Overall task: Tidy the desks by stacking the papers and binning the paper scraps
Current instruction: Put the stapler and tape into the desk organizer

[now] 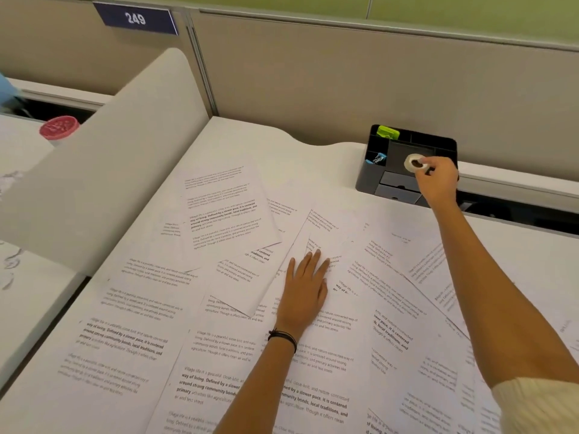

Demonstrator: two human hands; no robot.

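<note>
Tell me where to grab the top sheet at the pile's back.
Pinch the top sheet at its near right corner, from the right; it lies flat and tilted, that corner over lower papers. The left hand is closest; the right hand holds a tape roll.

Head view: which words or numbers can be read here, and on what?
"249": blue sign on the partition.
"Village life is a peaceful, close-knit": papers.
"way of living. Defined by a slower pace, it is centered": bold lines on them.
Rest of the print, red lid: too blurred.
</note>
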